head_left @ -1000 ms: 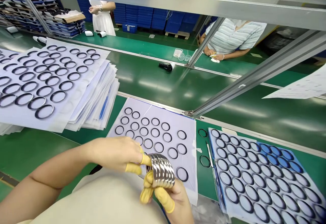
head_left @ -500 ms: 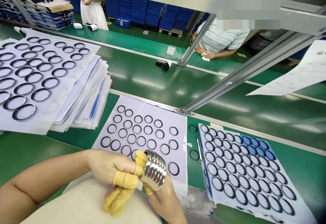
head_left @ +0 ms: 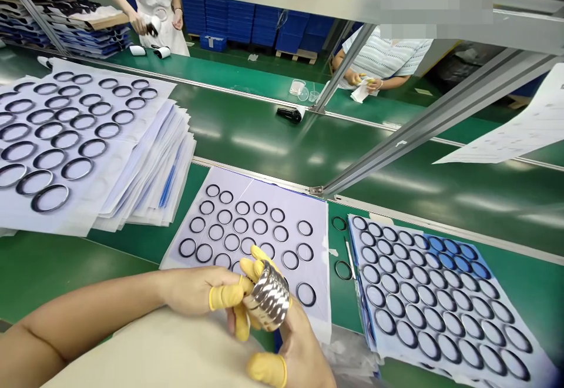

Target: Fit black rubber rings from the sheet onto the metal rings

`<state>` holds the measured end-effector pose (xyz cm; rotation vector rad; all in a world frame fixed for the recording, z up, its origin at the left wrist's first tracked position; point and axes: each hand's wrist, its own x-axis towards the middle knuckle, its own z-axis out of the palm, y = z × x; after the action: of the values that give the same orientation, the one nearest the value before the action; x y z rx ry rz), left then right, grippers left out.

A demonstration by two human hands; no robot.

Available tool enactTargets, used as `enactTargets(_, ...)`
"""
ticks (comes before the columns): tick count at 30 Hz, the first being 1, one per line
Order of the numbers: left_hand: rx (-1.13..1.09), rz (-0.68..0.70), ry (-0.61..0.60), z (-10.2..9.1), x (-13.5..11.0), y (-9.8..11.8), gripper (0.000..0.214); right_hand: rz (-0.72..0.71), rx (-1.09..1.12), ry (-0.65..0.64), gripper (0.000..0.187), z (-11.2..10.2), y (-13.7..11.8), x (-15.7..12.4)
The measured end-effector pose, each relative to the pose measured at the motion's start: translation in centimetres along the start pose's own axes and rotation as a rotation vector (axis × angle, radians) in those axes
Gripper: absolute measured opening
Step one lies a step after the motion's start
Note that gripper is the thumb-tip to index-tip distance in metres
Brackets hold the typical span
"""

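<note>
A short stack of shiny metal rings [head_left: 269, 297] is held up in front of my body. My right hand [head_left: 304, 341] holds it, with yellow-covered fingers behind and around the stack and the thumb standing away from it. My left hand [head_left: 189, 291] reaches in from the left, its yellow-covered thumb and fingers closed at the left end of the stack, on the end ring. The fingertips there are partly hidden. Under and beyond the hands lies a white sheet [head_left: 319, 311] with rows of dark-edged rings [head_left: 259, 226].
Piled white sheets [head_left: 145, 170] topped with rings stand at left. Another ring-covered sheet [head_left: 445, 279] lies at right, beside a thin white stick [head_left: 349, 253] and two loose rings. A slanted metal post [head_left: 396, 123] rises behind. Two people work across the green bench [head_left: 247, 129].
My left fingers have moved up to the stack's left end. My right thumb has swung away from the rings. Across the bench, one person now holds a white-and-black object.
</note>
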<state>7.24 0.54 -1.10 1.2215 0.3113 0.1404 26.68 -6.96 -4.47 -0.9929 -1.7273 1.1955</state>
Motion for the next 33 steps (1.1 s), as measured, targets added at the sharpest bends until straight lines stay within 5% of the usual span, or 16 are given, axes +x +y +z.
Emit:
enactTargets(5,-0.194,-0.097,0.242,0.5,0.6,-0.2,0.050,-0.066,-0.019,0.035,0.081,0.9,0.1,-0.2)
enactTargets(11,-0.212,-0.057,0.311,0.5,0.4,-0.2,0.029,-0.012,-0.073,0.147,0.052,2.0,0.0,-1.2)
enactTargets(17,0.032,0.159,0.328,0.8,0.0,-0.5,0.037,-0.089,-0.002,0.314,0.025,3.2,-0.1,-1.0)
enactTargets(20,0.130,0.250,0.396,1.0,-0.1,-0.7,0.032,-0.018,0.105,0.324,0.014,3.4,-0.4,-0.5)
enactTargets(33,0.502,0.380,0.556,1.3,-1.3,-1.8,0.022,0.070,0.431,0.421,0.010,4.3,-0.4,-0.2)
